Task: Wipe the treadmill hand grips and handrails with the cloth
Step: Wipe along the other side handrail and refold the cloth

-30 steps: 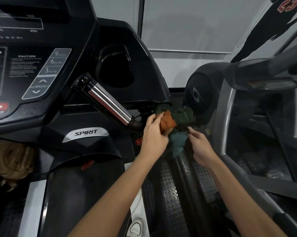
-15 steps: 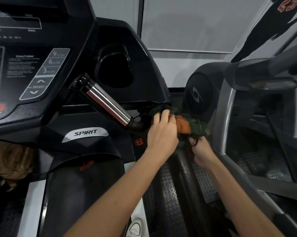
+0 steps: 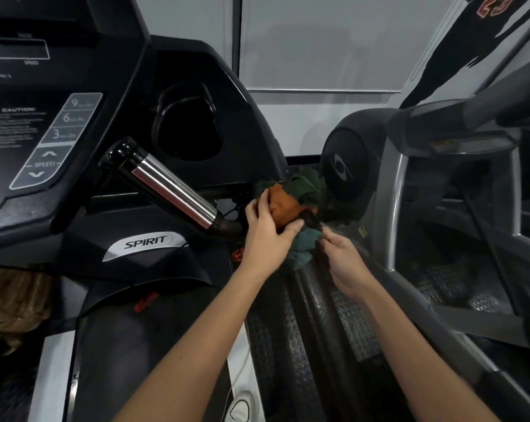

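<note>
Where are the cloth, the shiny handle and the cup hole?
cloth (image 3: 288,205), head view, on its orange patch.
shiny hand grip (image 3: 172,193), head view, mid steel sleeve.
cup holder (image 3: 187,132), head view, its dark hollow.

Pretty clearly a gym or fitness room. You've got a treadmill console with 3/6/9 quick-speed keys and a SPIRIT badge underneath, plus a chrome hand grip sticking out beside a moulded cup holder. Just to the right stands a second cardio machine with a grey metal frame, and studded rubber matting runs between the two.
</note>
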Demonstrator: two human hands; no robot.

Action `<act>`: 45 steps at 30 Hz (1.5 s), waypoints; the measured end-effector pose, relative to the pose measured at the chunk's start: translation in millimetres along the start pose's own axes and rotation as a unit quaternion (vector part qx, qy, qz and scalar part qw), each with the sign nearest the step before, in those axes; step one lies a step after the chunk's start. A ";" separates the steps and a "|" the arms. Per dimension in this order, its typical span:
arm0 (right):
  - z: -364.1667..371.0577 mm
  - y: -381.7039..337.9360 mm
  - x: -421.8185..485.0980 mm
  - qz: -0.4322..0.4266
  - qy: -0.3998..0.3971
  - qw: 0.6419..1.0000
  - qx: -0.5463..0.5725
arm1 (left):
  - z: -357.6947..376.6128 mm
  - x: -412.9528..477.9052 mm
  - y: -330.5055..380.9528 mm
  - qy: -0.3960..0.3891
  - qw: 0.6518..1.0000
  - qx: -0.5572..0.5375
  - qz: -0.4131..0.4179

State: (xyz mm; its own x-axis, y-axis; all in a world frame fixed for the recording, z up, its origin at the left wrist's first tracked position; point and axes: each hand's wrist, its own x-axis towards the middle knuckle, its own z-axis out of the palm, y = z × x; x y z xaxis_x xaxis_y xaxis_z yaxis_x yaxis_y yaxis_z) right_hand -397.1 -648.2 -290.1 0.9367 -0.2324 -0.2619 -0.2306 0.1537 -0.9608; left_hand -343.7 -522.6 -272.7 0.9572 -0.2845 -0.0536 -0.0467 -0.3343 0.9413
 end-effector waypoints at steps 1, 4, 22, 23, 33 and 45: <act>-0.6 1.3 1.0 0.000 -0.003 1.000 -0.003 | 0.0 -2.4 -3.6 -0.004 1.000 -0.018 -0.006; -1.6 3.4 1.8 0.001 0.004 1.000 -0.008 | -0.5 -11.4 -12.8 -0.016 1.000 -0.018 -0.009; -30.7 -7.6 -29.4 0.033 0.063 0.995 0.072 | -3.5 -8.4 6.4 -0.046 0.986 0.155 0.037; -34.8 -7.3 -31.9 0.032 0.064 0.995 0.071 | -4.3 -10.7 7.1 -0.047 0.985 0.161 0.036; -50.3 -18.5 -46.7 -0.057 0.144 0.988 0.018 | -5.4 -44.8 18.0 -0.044 0.979 0.178 0.086; -4.3 -20.2 -47.4 -0.045 -0.135 0.924 -0.356 | -30.1 -33.3 -0.3 -0.037 0.992 -0.105 -0.053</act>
State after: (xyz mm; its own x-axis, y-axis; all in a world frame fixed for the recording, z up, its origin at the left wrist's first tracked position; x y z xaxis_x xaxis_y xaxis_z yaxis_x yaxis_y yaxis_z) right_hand -438.0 -644.4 -258.7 0.9697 0.0498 -0.2394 -0.1739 -0.5475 -0.8185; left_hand -367.0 -486.0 -261.2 0.9293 -0.3258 -0.1737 0.1221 -0.1730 0.9773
